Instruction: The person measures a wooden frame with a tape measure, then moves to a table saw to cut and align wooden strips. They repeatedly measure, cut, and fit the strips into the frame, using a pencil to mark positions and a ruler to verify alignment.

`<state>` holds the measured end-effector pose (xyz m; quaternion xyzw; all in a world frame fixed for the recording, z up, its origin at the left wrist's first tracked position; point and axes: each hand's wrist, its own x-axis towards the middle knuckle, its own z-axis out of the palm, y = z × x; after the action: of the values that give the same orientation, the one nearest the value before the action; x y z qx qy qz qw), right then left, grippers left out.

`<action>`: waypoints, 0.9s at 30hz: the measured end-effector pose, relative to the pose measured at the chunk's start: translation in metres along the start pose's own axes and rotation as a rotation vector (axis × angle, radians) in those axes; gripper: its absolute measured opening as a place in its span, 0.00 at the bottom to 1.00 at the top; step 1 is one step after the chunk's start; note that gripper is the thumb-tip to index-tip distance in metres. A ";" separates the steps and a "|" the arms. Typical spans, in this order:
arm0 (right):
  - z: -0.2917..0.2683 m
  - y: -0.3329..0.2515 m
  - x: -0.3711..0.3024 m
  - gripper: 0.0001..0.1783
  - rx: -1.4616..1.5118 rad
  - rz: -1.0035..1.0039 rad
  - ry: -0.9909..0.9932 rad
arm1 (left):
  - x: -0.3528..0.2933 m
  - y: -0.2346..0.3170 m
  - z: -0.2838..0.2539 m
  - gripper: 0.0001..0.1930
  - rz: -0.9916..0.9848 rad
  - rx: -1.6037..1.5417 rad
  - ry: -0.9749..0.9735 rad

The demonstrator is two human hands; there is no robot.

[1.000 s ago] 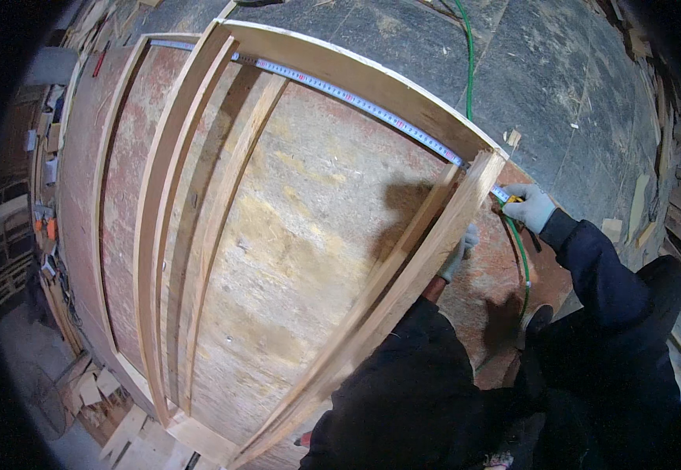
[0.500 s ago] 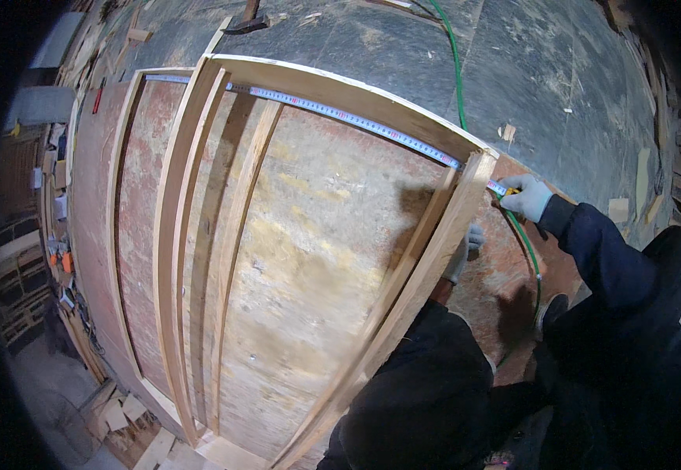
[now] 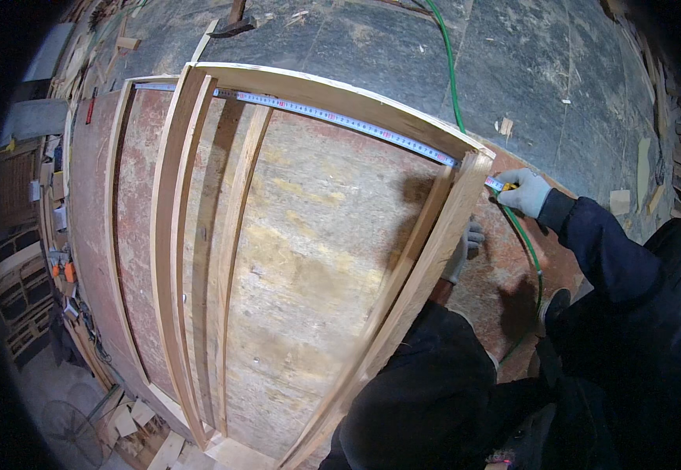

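Long, flat, bluish-white tape-measure blade [image 3: 332, 117] carries dark numerals with red marks at intervals. Digits are too small to read reliably.

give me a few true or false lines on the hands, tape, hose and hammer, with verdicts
1. The right hand holds the tape measure. True.
2. The left hand is bare. False: the left hand is gloved.
3. The tape measure runs along the far board. True.
4. The green hose lies coiled inside the wooden frame. False: it runs outside the frame.
5. The hammer lies beyond the far board. True.
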<state>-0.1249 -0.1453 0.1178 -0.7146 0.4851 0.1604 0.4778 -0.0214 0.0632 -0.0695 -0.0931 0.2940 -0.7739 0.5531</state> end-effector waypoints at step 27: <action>0.001 0.001 0.004 0.20 0.048 0.072 -0.030 | -0.006 -0.015 0.041 0.06 0.231 0.599 0.245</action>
<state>-0.1238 -0.1465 0.1144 -0.6826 0.5069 0.1763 0.4960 -0.0124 0.0572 -0.0267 0.2009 0.1264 -0.7637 0.6003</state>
